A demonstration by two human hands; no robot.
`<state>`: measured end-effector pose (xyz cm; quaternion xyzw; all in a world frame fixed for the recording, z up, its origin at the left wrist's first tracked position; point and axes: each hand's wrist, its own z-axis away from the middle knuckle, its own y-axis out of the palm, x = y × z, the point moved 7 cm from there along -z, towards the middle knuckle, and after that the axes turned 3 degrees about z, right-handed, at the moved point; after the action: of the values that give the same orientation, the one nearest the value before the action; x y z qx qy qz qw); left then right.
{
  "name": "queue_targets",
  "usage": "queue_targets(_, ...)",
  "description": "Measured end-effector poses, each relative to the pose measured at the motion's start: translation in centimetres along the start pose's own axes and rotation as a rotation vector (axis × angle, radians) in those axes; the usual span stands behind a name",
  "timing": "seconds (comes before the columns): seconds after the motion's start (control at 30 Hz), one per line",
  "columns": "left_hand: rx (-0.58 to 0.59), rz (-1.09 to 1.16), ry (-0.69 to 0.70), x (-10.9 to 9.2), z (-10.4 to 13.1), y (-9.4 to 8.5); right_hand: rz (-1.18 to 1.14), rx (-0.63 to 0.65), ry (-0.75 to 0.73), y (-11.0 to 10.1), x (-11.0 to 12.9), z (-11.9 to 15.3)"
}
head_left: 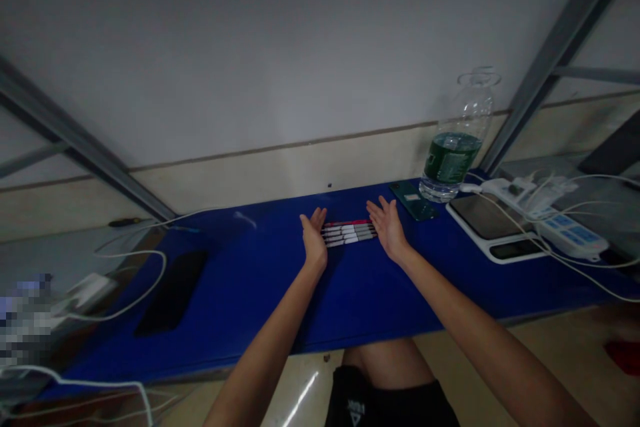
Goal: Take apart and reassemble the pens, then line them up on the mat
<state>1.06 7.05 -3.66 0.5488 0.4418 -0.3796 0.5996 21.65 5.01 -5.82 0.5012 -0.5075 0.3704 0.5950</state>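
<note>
Several pens point(349, 233) lie side by side in a row on the blue table surface point(240, 300), pointing left to right, with a red one at the far side. At their left ends is my left hand point(315, 240), its palm turned inward and its fingers stretched out. My right hand point(387, 227) is at the right ends, fingers spread and palm facing the pens. Both hands flank the row without gripping it.
A clear bottle with a green label point(451, 159) stands at the back right beside a green phone point(414, 201). Further right are a white scale point(493, 223) and a power strip point(570, 230) with cables. A black phone point(173, 292) lies at the left.
</note>
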Motion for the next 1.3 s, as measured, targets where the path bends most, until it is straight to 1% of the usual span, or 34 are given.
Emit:
queue_targets(0.2,0.038,0.026,-0.038,0.0,0.1,-0.5,-0.004,-0.006,-0.017,-0.1,0.3,0.6)
queue_targets(0.33,0.065,0.028,-0.040,0.0,0.3,-0.3,-0.174,-0.030,0.000,0.0,0.0,0.7)
queue_targets(0.43,0.028,0.016,-0.037,0.1,0.5,0.0,-0.251,-0.040,0.024,0.2,-0.3,0.6)
queue_targets(0.57,-0.022,0.028,-0.044,0.1,0.2,0.5,-0.275,-0.044,0.023,0.2,-0.5,0.2)
queue_targets(0.73,0.009,0.035,-0.041,-0.1,-0.5,0.6,-0.265,-0.051,0.028,0.2,-0.6,-0.2)
queue_targets(0.93,0.041,0.003,-0.019,-0.1,-0.7,0.5,-0.316,-0.046,0.047,0.0,-0.5,-0.5)
queue_targets(1.03,0.028,-0.028,0.009,0.0,-1.1,0.6,-0.327,-0.055,0.070,-0.2,-0.4,-0.9)
queue_targets(1.2,-0.012,-0.095,0.096,-0.1,-2.2,0.4,-0.314,-0.058,0.080,-0.3,-0.3,-1.7)
queue_targets(1.3,-0.014,-0.091,0.108,0.0,-2.6,0.3,-0.317,-0.054,0.074,-0.1,-0.2,-1.9)
